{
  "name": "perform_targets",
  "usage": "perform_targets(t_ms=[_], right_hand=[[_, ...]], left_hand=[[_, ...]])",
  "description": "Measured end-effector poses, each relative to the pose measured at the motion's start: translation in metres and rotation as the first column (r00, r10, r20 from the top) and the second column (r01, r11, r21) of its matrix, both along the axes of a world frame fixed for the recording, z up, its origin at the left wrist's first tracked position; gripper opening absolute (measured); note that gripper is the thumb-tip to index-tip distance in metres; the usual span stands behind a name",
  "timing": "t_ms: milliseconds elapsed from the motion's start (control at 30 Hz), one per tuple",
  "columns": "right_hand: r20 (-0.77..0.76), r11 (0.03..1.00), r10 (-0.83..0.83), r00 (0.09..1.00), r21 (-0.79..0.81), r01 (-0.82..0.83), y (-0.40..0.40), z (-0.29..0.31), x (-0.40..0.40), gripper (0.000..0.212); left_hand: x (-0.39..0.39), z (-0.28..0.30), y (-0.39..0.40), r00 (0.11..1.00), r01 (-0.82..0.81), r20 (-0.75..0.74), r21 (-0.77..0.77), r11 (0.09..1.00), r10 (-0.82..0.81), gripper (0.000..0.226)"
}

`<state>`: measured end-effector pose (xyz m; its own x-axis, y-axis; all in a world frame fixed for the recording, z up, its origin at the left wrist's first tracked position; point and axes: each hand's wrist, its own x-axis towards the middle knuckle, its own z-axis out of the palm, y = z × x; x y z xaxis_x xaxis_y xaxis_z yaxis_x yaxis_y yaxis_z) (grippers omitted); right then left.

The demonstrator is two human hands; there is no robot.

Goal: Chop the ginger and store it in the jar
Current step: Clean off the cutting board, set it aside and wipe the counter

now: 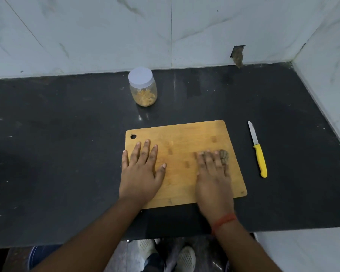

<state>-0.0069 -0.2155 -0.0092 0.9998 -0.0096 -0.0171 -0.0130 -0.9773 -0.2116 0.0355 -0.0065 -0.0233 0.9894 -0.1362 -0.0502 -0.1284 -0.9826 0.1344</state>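
Pre-chop setup. Left hand (141,169) lies flat, fingers straight, on the cutting board's (186,138) 9 o'clock side, holding nothing. Right hand (212,173) rests over the ginger (224,155) at the board's 3 o'clock edge; whether the fingers grip it or just lie on it, cannot tell. Knife (258,150) lies untouched on the counter (67,134), 3 o'clock of the board. Jar (143,87), lid on, some chopped bits inside, stands at 11 o'clock. Next probably: take the knife, steady the ginger.

Left hand (143,169) flat, fingers spread — right hand (212,171) palm-down
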Motion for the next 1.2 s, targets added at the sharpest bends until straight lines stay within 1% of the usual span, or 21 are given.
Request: perform_targets(t_ms=[100, 133, 233, 267, 367, 400, 500, 533, 600, 633, 667, 767, 800, 900, 933, 1000, 1033, 1067, 1100, 1167, 1200], right_hand=[[0.002, 0.95, 0.31, 0.951, -0.036, -0.309, -0.009, -0.002, -0.022, 0.058], [0.007, 0.96, 0.277, 0.961, -0.048, -0.276, -0.029, -0.005, -0.015, 0.058], [0.031, 0.983, -0.167, 0.985, -0.075, 0.169, -0.054, -0.004, -0.003, 0.057], [0.037, 0.985, -0.153, 0.988, -0.071, 0.155, -0.04, -0.005, -0.008, 0.058], [0.021, 0.949, 0.309, 0.951, -0.079, -0.306, -0.008, -0.009, -0.03, 0.062], [0.021, 0.944, 0.325, 0.946, -0.064, -0.323, -0.02, -0.007, -0.02, 0.061], [0.036, 0.992, -0.108, 0.994, -0.069, 0.11, -0.036, 0.0, 0.006, 0.058], [0.038, 0.993, -0.105, 0.994, -0.056, 0.107, -0.022, 0.001, 0.005, 0.058], [0.027, 0.975, 0.221, 0.975, -0.023, -0.22, 0.01, -0.006, -0.003, 0.059], [0.014, 0.945, 0.327, 0.945, -0.021, -0.326, 0.009, -0.005, 0.004, 0.059], [0.025, 0.945, 0.327, 0.945, -0.028, -0.326, -0.001, -0.003, 0.021, 0.06], [0.038, 0.988, -0.141, 0.989, -0.056, 0.143, -0.026, 0.003, 0.078, 0.056], [0.058, 0.986, -0.155, 0.986, -0.047, 0.158, -0.015, 0.003, 0.088, 0.055], [0.064, 0.941, 0.333, 0.941, -0.087, -0.327, 0.026, -0.008, 0.098, 0.054], [0.067, 0.928, 0.365, 0.929, -0.109, -0.357, 0.021, -0.007, 0.109, 0.058], [0.09, 0.998, 0.026, 0.996, -0.059, -0.021, -0.001, -0.003, 0.135, 0.062], [0.08, 0.99, -0.122, 0.989, -0.064, 0.128, 0.001, 0.0, 0.136, 0.063], [0.112, 0.989, -0.121, 0.986, -0.069, 0.129, 0.013, 0.002, 0.132, 0.063], [0.136, 0.997, 0.044, 0.99, -0.072, -0.034, 0.033, -0.001, 0.122, 0.063], [0.064, 0.916, 0.395, 0.916, -0.103, -0.388, 0.049, -0.006, 0.1, 0.059], [0.052, 0.899, 0.433, 0.9, -0.104, -0.426, 0.037, -0.006, 0.1, 0.059]], left_hand=[[-0.001, 0.0, 0.002, 1.0, 0.012, 0.004, -0.009, 1.0, -0.012, 0.068], [-0.001, 0.001, 0.002, 1.0, 0.014, 0.002, -0.004, 1.0, -0.014, 0.069], [0.0, 0.001, 0.002, 1.0, 0.017, 0.0, -0.01, 1.0, -0.017, 0.069], [-0.001, 0.001, 0.001, 1.0, 0.018, 0.004, -0.015, 1.0, -0.018, 0.069], [-0.001, 0.0, 0.001, 1.0, 0.023, 0.009, -0.009, 1.0, -0.022, 0.069], [-0.001, 0.0, 0.002, 1.0, 0.022, 0.009, -0.008, 1.0, -0.022, 0.069], [0.001, -0.001, 0.002, 1.0, 0.024, 0.009, -0.012, 1.0, -0.023, 0.069], [0.0, -0.001, 0.001, 1.0, 0.024, 0.012, -0.013, 1.0, -0.023, 0.069], [-0.001, -0.001, 0.001, 1.0, 0.024, 0.019, -0.008, 1.0, -0.024, 0.069], [-0.001, 0.0, 0.001, 1.0, 0.022, 0.021, -0.003, 1.0, -0.022, 0.069], [-0.001, 0.0, 0.001, 1.0, 0.02, 0.019, 0.0, 1.0, -0.02, 0.069], [0.0, -0.001, 0.001, 1.0, 0.022, 0.018, 0.008, 1.0, -0.022, 0.069], [0.0, -0.001, 0.001, 1.0, 0.022, 0.02, 0.009, 1.0, -0.022, 0.068], [-0.001, -0.001, 0.002, 1.0, 0.02, 0.02, 0.011, 1.0, -0.02, 0.068], [0.0, -0.002, 0.002, 1.0, 0.015, 0.018, 0.015, 1.0, -0.015, 0.068], [0.0, -0.002, 0.002, 1.0, 0.009, 0.007, 0.017, 1.0, -0.01, 0.069], [0.0, -0.002, 0.001, 1.0, 0.007, 0.008, 0.018, 1.0, -0.007, 0.069], [0.0, -0.002, 0.001, 1.0, 0.006, 0.011, 0.015, 1.0, -0.006, 0.068], [0.0, -0.001, 0.001, 1.0, 0.005, 0.01, 0.011, 1.0, -0.005, 0.068], [0.0, -0.001, 0.001, 1.0, -0.003, 0.009, 0.011, 1.0, 0.003, 0.068], [0.0, -0.001, 0.001, 1.0, -0.006, 0.008, 0.012, 1.0, 0.006, 0.068]])
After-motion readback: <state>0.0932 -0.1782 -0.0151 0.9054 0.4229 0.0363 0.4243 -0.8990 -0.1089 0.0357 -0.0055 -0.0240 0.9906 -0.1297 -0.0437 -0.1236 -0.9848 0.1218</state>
